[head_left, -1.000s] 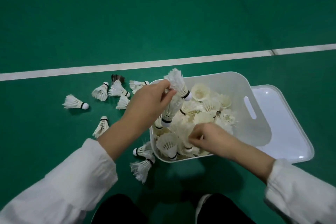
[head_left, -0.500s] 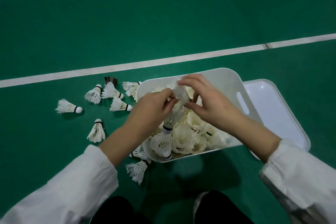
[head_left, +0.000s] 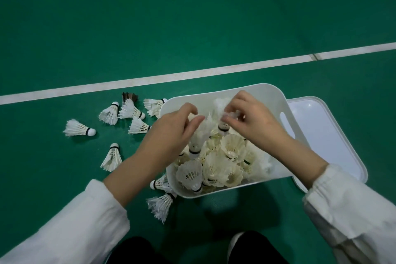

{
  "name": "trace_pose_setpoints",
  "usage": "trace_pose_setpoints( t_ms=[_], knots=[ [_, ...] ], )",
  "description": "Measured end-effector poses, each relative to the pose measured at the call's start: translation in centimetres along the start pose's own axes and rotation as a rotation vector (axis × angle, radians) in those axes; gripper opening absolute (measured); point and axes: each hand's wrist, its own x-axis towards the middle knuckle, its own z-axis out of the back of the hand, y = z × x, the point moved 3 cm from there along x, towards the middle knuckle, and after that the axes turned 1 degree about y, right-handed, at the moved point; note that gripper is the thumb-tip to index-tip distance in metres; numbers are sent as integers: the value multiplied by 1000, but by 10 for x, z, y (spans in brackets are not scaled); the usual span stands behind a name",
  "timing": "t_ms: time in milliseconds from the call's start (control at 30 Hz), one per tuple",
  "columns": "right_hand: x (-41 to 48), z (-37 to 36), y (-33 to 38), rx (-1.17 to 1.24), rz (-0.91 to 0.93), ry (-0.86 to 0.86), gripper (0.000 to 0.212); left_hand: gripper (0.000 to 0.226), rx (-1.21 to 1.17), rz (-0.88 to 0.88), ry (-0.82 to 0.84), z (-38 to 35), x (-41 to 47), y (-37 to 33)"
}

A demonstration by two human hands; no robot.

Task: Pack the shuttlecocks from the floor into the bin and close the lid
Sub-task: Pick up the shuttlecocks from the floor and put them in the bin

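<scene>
Left hand (head_left: 171, 133) pinches a white feather shuttlecock (head_left: 198, 137), cork down, over the heaped white rectangular plastic bin (head_left: 275, 100). Right hand (head_left: 255, 122) pinches a second shuttlecock (head_left: 222, 121) just beside it. Loose shuttlecocks (head_left: 79, 129) lie on the green floor (head_left: 192, 28) at left, and the flat white lid (head_left: 321, 135) lies at right.

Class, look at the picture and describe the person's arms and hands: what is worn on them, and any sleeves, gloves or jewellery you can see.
Both are bare: the left hand and right hand show no gloves, rings or watch. The left sleeve and right sleeve are white, loose and long, stopping short of the wrists; the right cuff looks gathered.
</scene>
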Motion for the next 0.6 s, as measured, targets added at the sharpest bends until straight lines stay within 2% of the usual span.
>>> trace_pose_setpoints(
  t_ms=[67, 133, 233, 333, 500, 600],
  knots=[
    [-2, 1, -12, 114, -91, -74, 10, 48, -21, 26, 8, 8, -3, 6],
    [-6, -5, -13, 133, -126, -64, 10, 51, -15, 48, 33, 14, -6, 13],
    [-9, -29, -9, 71, -142, 44, 9, 32, 33, 6, 17, 16, -9, 22],
    [-7, -52, -10, -112, -101, 134, 11, 14, 56, -29, -38, 14, -9, 26],
    [-8, -74, -25, -305, -117, 263, 15, 10, 59, -68, -53, 9, -11, 24],
    [-8, -74, -32, -259, -156, 307, 20, 10, 51, -77, -54, 7, -10, 22]
  ],
)
